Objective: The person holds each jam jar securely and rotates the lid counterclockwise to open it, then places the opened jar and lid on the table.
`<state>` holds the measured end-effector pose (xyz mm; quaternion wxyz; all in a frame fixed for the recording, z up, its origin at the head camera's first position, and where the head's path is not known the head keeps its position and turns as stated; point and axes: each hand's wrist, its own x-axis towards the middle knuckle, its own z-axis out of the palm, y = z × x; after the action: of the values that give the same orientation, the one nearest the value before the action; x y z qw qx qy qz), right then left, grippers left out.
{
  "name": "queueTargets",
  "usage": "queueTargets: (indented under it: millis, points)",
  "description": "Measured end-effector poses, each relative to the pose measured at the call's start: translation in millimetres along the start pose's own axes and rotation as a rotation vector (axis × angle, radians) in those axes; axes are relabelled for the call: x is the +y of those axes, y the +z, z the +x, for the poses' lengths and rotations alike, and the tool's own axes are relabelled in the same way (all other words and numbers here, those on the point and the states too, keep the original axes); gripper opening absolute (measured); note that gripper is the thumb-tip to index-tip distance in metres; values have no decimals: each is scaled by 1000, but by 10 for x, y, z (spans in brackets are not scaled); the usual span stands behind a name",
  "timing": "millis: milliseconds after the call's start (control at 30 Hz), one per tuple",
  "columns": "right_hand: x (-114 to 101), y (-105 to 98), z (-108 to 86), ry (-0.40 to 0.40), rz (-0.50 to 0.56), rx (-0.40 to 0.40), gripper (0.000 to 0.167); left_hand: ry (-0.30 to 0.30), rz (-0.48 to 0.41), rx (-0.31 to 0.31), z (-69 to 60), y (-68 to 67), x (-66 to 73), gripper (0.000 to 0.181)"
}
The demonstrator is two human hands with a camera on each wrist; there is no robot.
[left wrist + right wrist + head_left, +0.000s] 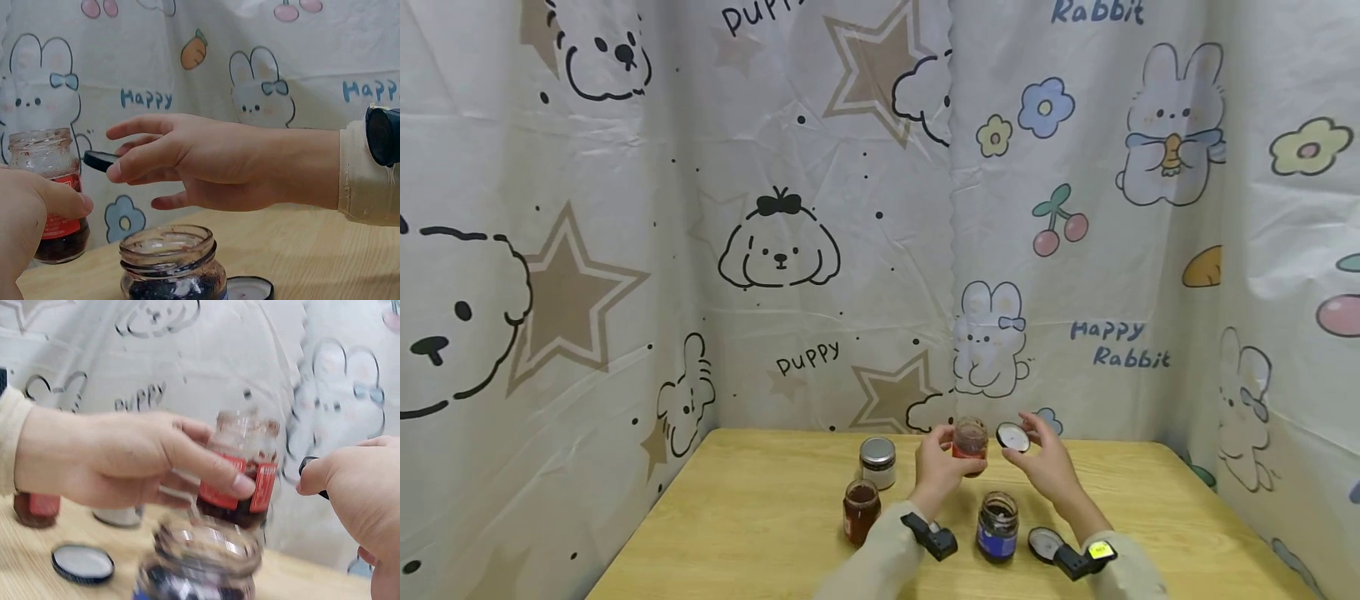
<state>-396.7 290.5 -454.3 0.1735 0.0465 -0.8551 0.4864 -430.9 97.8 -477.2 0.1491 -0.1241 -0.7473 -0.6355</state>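
Observation:
My left hand point(932, 473) grips an uncapped glass jar with a red label point(970, 442), held above the table. Dark contents fill the jar's lower part, and its upper glass is smeared. To its right, my right hand point(1051, 468) pinches a dark-rimmed lid point(1012, 438) by the edge, its pale inner side turned toward the head camera. The lid and the jar are apart. Below and between the hands stands an uncapped jar with a blue label point(997, 537), dark stuff inside. A second lid point(1045, 544) lies on the table beside it, inner side up.
Left of my left arm stands an uncapped jar of reddish-brown contents point(860, 514). Behind it is a silver-lidded jar point(878, 462). Another upturned lid point(82, 562) lies on the wooden table point(730, 517). Printed curtains point(850, 317) hang around the table's back and sides.

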Motion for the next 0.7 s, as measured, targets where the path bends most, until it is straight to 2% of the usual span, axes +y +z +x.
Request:
queueTargets:
  millis: [167,300,500,700]
  points:
    - [249,16,-15,40,-36,11,72,13,29,-3,9,116,-102,56]
    - [383,10,-40,36,-89,22,71,-7,41,4,-11,164,-171,56]
    - [516,-20,-65,33,-144,27,71,-40,58,-4,-58,224,-254,56]
    - [592,-71,-97,34,-185,3,73,-25,68,-5,-76,278,-314,56]
